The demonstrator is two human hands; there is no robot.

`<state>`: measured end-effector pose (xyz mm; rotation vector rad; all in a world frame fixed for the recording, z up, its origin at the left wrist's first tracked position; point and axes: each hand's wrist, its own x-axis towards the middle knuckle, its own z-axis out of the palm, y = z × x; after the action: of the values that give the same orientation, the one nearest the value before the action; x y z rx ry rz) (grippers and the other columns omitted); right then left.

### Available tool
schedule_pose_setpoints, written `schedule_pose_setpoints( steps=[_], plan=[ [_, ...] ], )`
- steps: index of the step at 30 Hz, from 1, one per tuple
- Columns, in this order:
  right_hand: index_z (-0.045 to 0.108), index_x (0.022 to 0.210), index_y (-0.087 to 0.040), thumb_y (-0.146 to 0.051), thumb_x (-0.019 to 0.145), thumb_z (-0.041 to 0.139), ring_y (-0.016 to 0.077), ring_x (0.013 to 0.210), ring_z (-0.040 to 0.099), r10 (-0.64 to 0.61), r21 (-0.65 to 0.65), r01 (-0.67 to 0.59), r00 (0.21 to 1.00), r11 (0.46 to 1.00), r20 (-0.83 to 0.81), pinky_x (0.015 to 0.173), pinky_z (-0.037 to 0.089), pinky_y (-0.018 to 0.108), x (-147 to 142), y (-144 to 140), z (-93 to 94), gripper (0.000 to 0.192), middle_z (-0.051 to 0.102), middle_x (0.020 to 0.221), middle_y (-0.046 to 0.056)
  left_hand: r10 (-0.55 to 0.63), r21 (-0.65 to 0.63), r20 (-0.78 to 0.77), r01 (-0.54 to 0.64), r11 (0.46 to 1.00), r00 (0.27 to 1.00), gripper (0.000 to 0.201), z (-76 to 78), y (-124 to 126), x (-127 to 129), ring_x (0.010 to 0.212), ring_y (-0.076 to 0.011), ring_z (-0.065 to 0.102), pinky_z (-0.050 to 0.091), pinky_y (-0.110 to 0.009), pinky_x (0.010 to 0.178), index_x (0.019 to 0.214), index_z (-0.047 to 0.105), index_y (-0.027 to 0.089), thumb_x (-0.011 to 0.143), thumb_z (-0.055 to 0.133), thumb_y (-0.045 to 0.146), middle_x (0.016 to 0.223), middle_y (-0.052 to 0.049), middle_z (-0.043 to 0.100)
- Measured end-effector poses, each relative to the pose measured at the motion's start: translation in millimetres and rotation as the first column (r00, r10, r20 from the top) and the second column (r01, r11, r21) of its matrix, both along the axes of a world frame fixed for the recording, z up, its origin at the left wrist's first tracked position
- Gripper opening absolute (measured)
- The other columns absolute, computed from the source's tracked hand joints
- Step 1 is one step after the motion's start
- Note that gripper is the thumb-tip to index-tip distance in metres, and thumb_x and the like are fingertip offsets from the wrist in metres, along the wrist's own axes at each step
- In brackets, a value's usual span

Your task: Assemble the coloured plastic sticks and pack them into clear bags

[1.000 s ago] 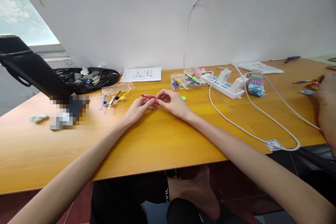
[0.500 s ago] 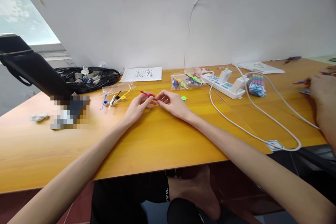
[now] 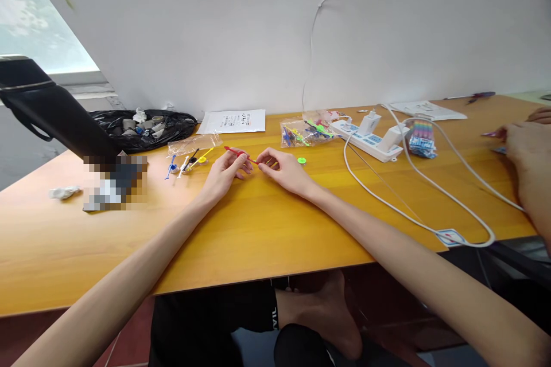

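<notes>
A slim red plastic arrow (image 3: 229, 149) is held above the table between my hands, its pointed end up and to the left. My left hand (image 3: 226, 173) pinches it near the middle, thumb against fingers. The fingertips of my right hand (image 3: 282, 169) close on its thin right end. On the table left of my hands lie similar arrow pieces: a blue one (image 3: 173, 167), a white one (image 3: 183, 168), a black one (image 3: 192, 159) and a yellow one (image 3: 204, 159). Right of my right hand sits a small green disc (image 3: 302, 160).
Clear bags of coloured pieces (image 3: 297, 134) lie before a white power strip (image 3: 371, 142) with looping cables. A black bottle (image 3: 55, 106) and a black bag of scraps (image 3: 181, 123) stand left. Another person's hand (image 3: 529, 146) works at far right, near a rainbow-coloured pack (image 3: 422, 140).
The red arrow has shifted left and slightly up with my left hand, and more of its thin shaft shows between my hands. My right hand stays nearly in place.
</notes>
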<state>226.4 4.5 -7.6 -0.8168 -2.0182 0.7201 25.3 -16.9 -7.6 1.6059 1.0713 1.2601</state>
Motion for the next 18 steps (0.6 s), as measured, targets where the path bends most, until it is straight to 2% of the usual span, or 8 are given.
schedule_pose_setpoints(
  steps=[9, 18],
  plan=[
    [0.065, 0.099, -0.019, -0.025, 0.091, 0.057, 0.0146, 0.081, 0.065, 0.008, -0.015, -0.008, 1.000, 1.000, 0.014, 0.072, 0.051, 0.027, 0.0, -0.1, 1.3, 0.013, 0.072, 0.092, 0.003, -0.009, -0.029, -0.006, 0.009, 1.000, 1.000, 0.040, -1.0, 1.9, -0.3, 0.081, -0.0178, 0.069, 0.050, -0.025, 0.064, 0.108, 0.061, 0.017, 0.090, 0.059, 0.053, 0.099, -0.008, 0.071],
    [0.065, 0.101, -0.018, -0.024, 0.091, 0.058, 0.0142, 0.077, 0.064, 0.163, -0.105, -0.155, 0.985, 0.982, 0.063, 0.072, 0.049, 0.026, -2.1, -6.6, -0.4, 0.014, 0.070, 0.084, 0.001, 0.036, 0.014, -0.061, -0.035, 0.999, 0.997, 0.043, 4.2, -2.0, 1.2, 0.108, -0.0244, 0.065, 0.057, -0.028, 0.071, 0.119, 0.064, 0.019, 0.088, 0.063, 0.048, 0.125, -0.010, 0.065]
  ],
)
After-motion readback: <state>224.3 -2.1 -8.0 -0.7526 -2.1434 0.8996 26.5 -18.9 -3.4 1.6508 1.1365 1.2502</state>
